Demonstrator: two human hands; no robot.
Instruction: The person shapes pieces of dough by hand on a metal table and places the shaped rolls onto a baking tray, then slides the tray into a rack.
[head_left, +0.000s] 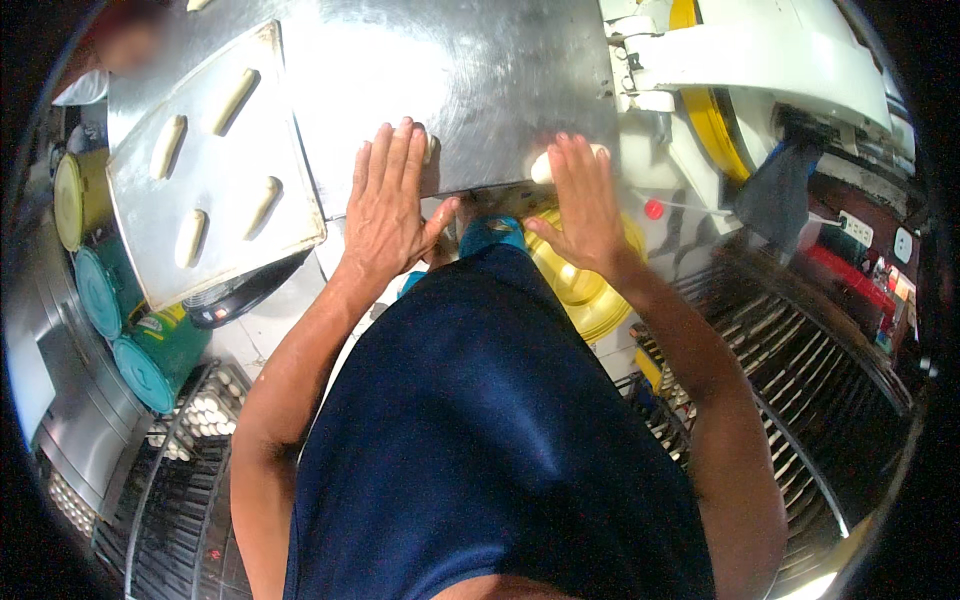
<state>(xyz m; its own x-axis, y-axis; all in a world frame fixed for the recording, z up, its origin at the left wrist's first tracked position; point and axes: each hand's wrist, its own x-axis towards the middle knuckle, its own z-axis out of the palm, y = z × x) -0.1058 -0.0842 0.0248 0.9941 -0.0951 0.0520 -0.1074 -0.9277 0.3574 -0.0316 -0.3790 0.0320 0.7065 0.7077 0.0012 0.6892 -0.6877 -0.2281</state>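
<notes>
My left hand (388, 200) lies flat near the front edge of the steel table (470, 80), fingers stretched out together and thumb apart. A piece of pale dough (431, 150) peeks out beside its fingers, mostly hidden. On the right, my right hand (580, 205) rests with straight fingers on top of a second dough piece (542, 169), whose ends show on both sides of the fingers. To the left of my hands, a metal baking tray (215, 170) carries several slim dough rolls (234, 103), set apart from each other.
A white machine (760, 65) with a yellow part stands at the right. Below the table edge is a yellow plastic item (590, 300). Lidded buckets (100, 290) and egg trays (210, 410) sit at lower left. Dark slatted racks (800, 370) flank me. Another person (125, 45) is at upper left.
</notes>
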